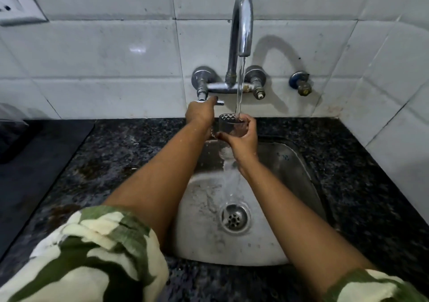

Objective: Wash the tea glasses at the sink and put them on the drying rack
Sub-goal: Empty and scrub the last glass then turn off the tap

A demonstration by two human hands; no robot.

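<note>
A clear tea glass (228, 125) with a cut pattern near its rim is held upright under the running tap (241, 23). My right hand (243, 137) is wrapped around the glass from the right side. Water falls from the spout into the glass, overflows, and runs down toward the drain (235, 218) of the steel sink (294, 162). My left hand (200, 113) reaches up to the left tap lever (214, 103), fingers on it. No drying rack is in view.
Wet black granite counter (362, 174) surrounds the sink. A dark mat or tray (34, 158) lies at the left. White tiled wall behind carries a second valve (300, 83) on the right and a switch plate (16, 2) at top left.
</note>
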